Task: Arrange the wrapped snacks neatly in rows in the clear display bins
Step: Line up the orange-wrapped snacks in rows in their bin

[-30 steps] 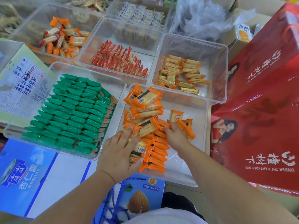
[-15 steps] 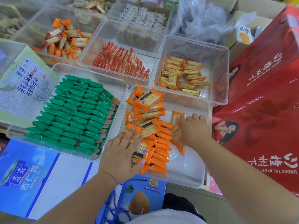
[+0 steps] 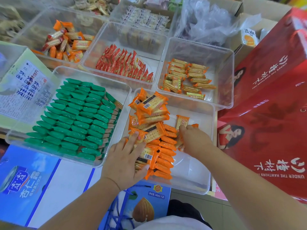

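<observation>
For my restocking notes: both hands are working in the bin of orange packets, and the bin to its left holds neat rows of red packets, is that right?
Not quite. The head view shows the left hand and right hand in the orange-packet bin, but the bin to its left holds green packets, not red.

top bins (image 3: 142, 17): contents blurred | red box (image 3: 272, 100): cut by right edge | plastic bag (image 3: 204, 20): contents unclear

Crowded shop counter under even, bright light. Red gift boxes (image 3: 272, 103) stacked along the right, printed with white characters and a woman's portrait. Blue cartons (image 3: 28, 185) lying flat at the near edge, one showing an almond. Pale green box (image 3: 25, 87) at the left. Crumpled clear plastic bag (image 3: 206, 20) in an open cardboard box (image 3: 239, 7) at the back. Strip of pale floor (image 3: 196, 201) below.
</observation>
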Tool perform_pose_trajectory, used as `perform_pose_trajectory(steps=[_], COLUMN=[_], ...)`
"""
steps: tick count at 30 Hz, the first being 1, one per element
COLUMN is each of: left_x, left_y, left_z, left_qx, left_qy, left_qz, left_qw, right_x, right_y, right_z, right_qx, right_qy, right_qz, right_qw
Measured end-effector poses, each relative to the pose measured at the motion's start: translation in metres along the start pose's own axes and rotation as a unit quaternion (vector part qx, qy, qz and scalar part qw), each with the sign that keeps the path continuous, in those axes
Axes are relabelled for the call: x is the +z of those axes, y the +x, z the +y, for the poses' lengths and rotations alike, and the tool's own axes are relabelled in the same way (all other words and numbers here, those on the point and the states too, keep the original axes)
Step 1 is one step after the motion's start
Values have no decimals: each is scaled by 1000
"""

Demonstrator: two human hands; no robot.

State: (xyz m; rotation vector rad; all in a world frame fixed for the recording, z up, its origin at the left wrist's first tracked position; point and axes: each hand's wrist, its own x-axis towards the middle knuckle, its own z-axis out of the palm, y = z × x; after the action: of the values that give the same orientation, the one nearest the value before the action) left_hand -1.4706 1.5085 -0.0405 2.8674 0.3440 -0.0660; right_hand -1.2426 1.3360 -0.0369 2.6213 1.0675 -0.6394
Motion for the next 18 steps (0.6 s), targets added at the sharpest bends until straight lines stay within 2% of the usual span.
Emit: perform_pose_trajectory(steps=[5, 9, 11, 18], left_x=[-2, -1, 0, -2], left_y=[0, 1, 1, 0], left_z=[1, 0, 0, 1], left_qx=[-2, -3, -4, -5], left_qy=[-2, -3, 1, 3], left_qz=[-4, -7, -9, -9], left_qw=[1000, 1000, 1000, 1000], right_x=[-20, -53, -68, -100], right_y=[-12, -24, -29, -20], right_z=[5, 14, 20, 26], right_qx=[-14, -1, -1, 46], right_qy=[56, 81, 76, 112], right_qz=[-23, -112, -129, 15], right_qw=[998, 990, 989, 992])
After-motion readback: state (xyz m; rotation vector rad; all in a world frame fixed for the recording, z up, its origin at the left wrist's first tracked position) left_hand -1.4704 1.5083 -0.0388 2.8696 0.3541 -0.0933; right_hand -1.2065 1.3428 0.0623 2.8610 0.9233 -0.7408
